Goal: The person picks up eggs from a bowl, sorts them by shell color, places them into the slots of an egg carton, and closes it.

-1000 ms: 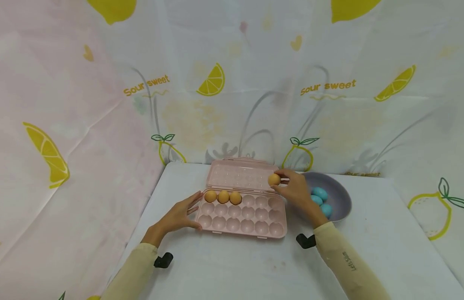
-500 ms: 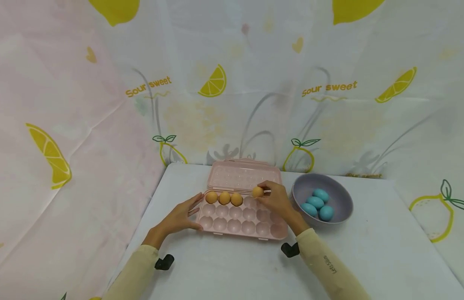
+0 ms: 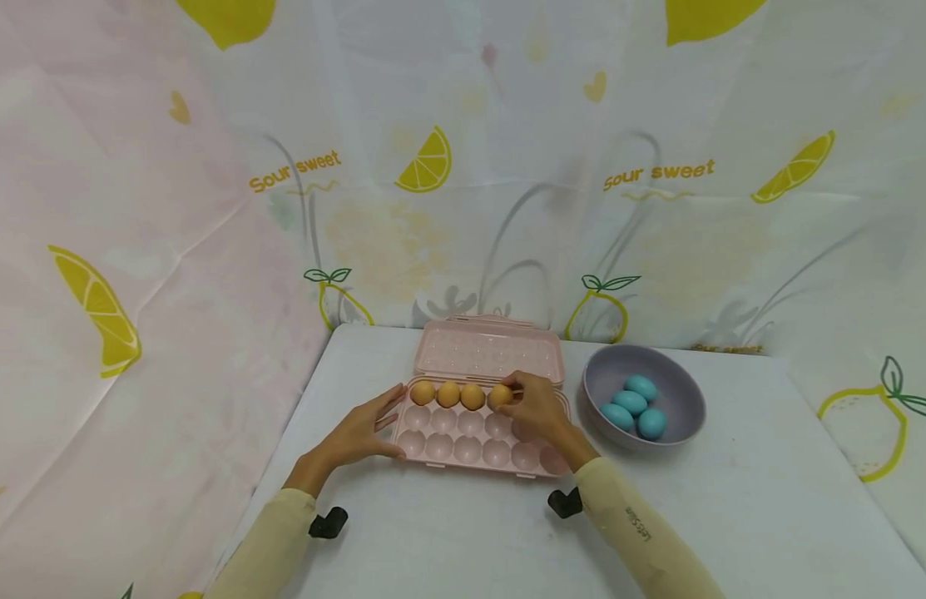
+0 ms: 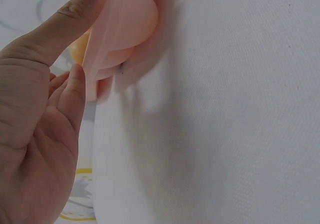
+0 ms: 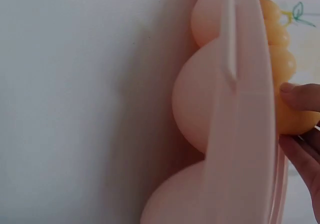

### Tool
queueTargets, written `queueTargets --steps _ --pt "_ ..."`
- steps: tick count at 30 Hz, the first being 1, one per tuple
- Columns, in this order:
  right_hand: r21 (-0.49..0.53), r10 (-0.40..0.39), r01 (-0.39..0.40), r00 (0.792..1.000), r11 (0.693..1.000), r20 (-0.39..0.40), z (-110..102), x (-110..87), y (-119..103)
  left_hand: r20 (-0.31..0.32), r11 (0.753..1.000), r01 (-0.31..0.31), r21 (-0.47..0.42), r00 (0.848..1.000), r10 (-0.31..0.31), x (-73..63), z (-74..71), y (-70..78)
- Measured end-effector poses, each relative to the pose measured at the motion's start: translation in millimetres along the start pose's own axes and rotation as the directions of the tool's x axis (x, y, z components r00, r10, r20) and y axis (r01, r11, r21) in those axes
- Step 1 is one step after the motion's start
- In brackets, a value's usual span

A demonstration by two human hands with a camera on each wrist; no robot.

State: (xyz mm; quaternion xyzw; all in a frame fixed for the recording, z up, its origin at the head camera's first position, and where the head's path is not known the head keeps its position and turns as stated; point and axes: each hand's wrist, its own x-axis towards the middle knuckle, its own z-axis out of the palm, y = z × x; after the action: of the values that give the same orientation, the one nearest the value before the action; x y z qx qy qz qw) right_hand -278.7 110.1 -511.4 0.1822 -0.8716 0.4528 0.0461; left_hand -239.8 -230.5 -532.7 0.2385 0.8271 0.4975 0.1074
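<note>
"So, we log right hand (image 3: pixel 536 408)?"
"Pinching an orange egg (image 3: pixel 497 396) at the pink tray (image 3: pixel 477 468), back row, fourth from left."
"We log left hand (image 3: pixel 355 430)?"
"Spread, touching the tray's left edge."

This looks like a small staged corner: creased sheets (image 3: pixel 507 116) printed with lemons (image 3: pixel 425 162) and the words "Sour sweet" (image 3: pixel 657 173) rise closely around a white tabletop (image 3: pixel 433 532). Whether a home, studio or lab surrounds it cannot be told.
</note>
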Motion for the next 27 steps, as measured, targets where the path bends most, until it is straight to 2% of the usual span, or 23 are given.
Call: queueTargets --steps 10,27 --pt "-0.061 0.037 -0.036 0.999 0.998 0.018 9 0.3 5 -0.002 1.000 -0.002 0.000 1.000 0.002 0.3 1.3 -0.5" --pt "-0.153 -0.016 0.015 1.000 0.988 -0.002 13 2.7 6 -0.001 1.000 -0.002 0.017 1.000 0.002 -0.1 -0.9 1.3"
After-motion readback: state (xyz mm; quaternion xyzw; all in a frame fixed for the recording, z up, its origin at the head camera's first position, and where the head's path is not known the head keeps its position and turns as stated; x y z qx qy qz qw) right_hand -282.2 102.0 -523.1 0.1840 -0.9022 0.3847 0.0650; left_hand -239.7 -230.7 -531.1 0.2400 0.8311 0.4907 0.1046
